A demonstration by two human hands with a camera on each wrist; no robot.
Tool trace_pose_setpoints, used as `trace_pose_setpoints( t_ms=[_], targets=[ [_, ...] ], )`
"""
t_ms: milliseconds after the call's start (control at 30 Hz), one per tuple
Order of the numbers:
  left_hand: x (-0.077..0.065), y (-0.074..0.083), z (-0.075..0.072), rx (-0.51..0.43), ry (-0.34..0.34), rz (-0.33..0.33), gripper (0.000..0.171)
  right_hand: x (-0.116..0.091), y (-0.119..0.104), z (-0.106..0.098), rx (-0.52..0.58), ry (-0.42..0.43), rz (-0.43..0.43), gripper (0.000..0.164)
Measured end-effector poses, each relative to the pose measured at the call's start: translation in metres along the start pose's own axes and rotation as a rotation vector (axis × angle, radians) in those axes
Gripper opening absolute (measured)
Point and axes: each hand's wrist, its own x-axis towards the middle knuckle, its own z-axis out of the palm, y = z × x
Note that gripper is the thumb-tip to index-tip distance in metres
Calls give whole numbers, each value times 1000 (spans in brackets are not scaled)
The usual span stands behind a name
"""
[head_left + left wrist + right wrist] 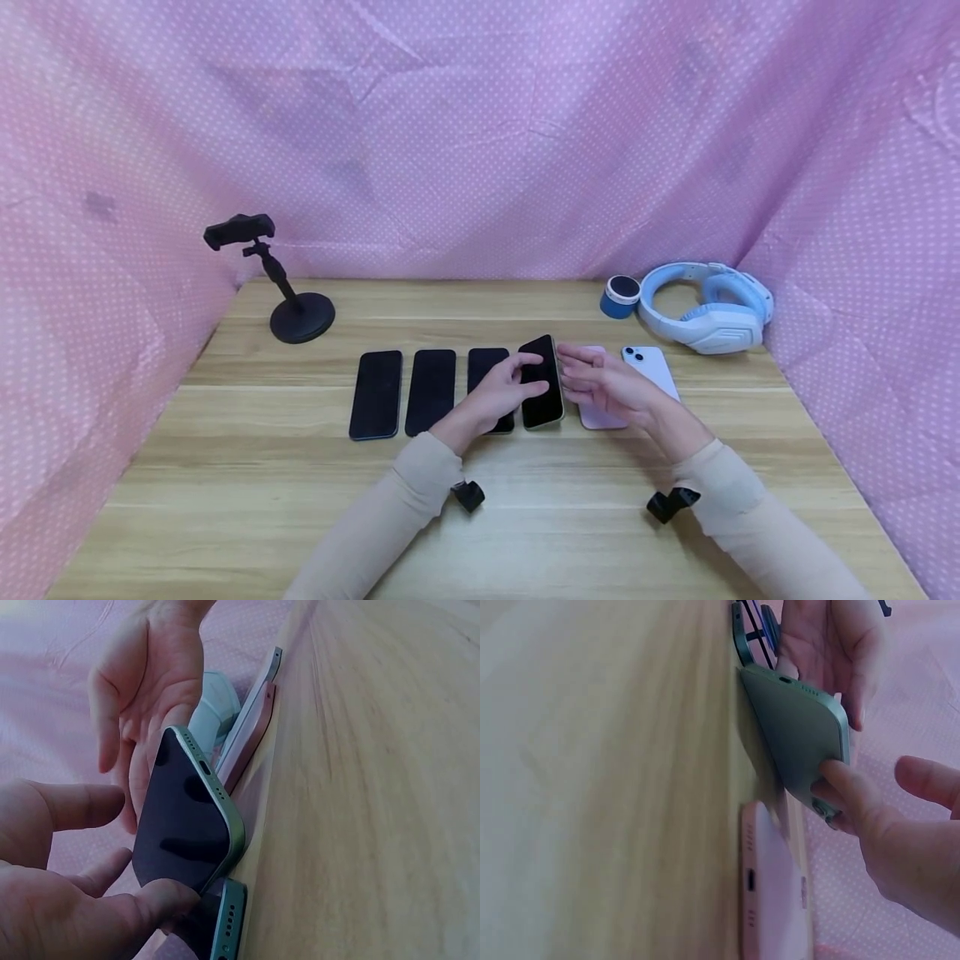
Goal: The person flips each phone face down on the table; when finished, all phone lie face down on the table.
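Observation:
A phone point(542, 412) with a black screen and a pale green back point(795, 727) stands tilted, its right side raised off the table. Fingers of my right hand point(615, 387) touch its back near the camera end, as the right wrist view shows; they are fairly straight. My left hand point(491, 400) is spread over the screen side, thumb and fingers apart; whether they touch the glass is hard to tell. Beneath that hand lies a dark phone point(486, 360), partly covered. Under my right hand is a pink phone point(602, 422), face down and partly hidden.
Two more dark-screened phones point(377, 396) lie to the left in the row. At the right end is a white phone point(651, 368), camera side up. Behind stand a blue speaker point(620, 300) and light blue headphones point(712, 327). A black phone stand point(302, 318) occupies the back left.

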Motion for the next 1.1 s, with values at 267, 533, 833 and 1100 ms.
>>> trace_pose_setpoints(
  t_ms=[267,533,833,1100],
  targets=[
    [-3,-5,2,-81,-15,-8,73,5,-4,-3,50,11,-1,66],
    [-5,-6,-2,-63,-23,-11,73,6,-5,-2,42,16,-28,62],
    [1,-7,7,-83,-48,-17,70,-3,-3,-11,43,49,-23,60],
    [-1,-7,2,-144,-77,-36,68,4,-1,-6,75,31,-12,60]
  ],
)
